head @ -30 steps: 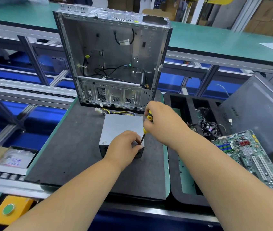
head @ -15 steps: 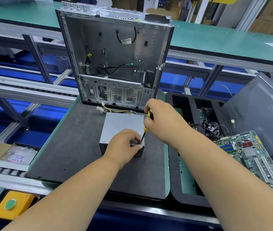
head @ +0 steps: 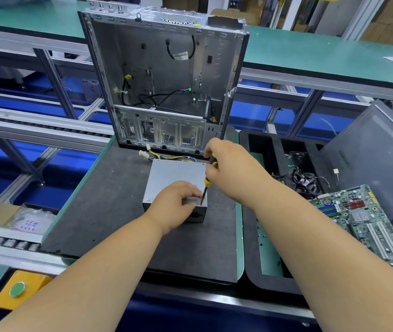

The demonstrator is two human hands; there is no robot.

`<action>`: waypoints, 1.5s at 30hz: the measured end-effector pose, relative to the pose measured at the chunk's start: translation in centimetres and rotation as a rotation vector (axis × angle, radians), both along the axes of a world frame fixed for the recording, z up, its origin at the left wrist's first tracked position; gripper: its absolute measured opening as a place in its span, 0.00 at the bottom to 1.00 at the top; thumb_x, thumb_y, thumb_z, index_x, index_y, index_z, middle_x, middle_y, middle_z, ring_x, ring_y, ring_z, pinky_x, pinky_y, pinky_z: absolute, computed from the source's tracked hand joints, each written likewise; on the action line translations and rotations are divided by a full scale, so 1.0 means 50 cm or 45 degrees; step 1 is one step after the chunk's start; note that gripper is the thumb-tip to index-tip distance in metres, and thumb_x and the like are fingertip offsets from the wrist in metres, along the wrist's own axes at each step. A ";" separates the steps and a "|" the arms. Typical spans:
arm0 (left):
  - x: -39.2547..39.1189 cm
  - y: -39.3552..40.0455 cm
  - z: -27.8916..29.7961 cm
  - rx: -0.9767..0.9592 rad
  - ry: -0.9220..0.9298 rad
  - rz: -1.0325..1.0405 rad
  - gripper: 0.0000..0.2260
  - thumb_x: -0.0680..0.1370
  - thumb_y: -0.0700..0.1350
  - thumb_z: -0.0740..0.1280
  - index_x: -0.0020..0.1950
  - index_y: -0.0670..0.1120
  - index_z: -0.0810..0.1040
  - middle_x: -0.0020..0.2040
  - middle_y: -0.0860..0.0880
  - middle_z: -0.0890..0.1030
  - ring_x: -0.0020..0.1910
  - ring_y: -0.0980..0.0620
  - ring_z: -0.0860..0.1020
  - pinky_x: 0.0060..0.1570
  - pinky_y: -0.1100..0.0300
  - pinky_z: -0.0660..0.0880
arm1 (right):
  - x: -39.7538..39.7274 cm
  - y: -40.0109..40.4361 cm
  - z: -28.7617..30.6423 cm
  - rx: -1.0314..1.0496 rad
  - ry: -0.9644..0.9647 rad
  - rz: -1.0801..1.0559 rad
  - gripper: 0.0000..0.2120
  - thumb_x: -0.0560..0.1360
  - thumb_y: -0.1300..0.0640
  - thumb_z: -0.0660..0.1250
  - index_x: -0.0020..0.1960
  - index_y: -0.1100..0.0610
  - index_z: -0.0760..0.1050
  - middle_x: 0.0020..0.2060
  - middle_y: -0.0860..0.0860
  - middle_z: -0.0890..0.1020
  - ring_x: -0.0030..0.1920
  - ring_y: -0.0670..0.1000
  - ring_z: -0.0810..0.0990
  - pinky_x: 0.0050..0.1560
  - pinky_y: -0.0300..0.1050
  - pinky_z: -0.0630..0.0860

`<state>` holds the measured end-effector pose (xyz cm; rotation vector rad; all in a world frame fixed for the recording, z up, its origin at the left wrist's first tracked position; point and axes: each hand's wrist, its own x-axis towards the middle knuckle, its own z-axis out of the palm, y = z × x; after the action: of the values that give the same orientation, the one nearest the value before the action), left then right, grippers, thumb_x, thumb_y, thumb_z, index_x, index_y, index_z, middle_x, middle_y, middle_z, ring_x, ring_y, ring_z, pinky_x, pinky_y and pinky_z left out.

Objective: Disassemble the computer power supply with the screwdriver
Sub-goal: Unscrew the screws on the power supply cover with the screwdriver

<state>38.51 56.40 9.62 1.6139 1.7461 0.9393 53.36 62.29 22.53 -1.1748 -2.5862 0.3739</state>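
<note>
A grey metal power supply (head: 174, 176) lies flat on the dark mat (head: 109, 212), with its yellow and black cables (head: 166, 157) trailing toward the case behind it. My left hand (head: 175, 204) rests on its near end and holds it down. My right hand (head: 231, 171) grips a black and yellow screwdriver (head: 208, 178). The screwdriver stands nearly upright, and its tip touches the top face at the near right corner of the power supply.
An open, emptied computer case (head: 166, 80) stands upright just behind the power supply. To the right a black tray (head: 250, 248) holds a fan with cables (head: 304, 180), a green motherboard (head: 368, 224) and a leaning grey side panel (head: 372, 159). A yellow box with a green button (head: 17, 289) sits at lower left.
Both hands stay on the power supply and the screwdriver tip stays at the same corner. My right hand has shifted slightly on the handle; the view has drifted a little.
</note>
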 end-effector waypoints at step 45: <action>0.034 0.006 0.003 0.091 0.301 0.084 0.06 0.74 0.44 0.74 0.43 0.51 0.78 0.45 0.56 0.76 0.46 0.56 0.75 0.49 0.64 0.72 | 0.013 0.016 0.001 0.038 -0.109 0.030 0.10 0.81 0.49 0.62 0.55 0.55 0.68 0.42 0.51 0.77 0.41 0.55 0.75 0.36 0.47 0.68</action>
<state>40.22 56.68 9.74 1.7837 1.9545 0.8797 53.99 63.10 22.59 -1.1759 -2.6711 0.2953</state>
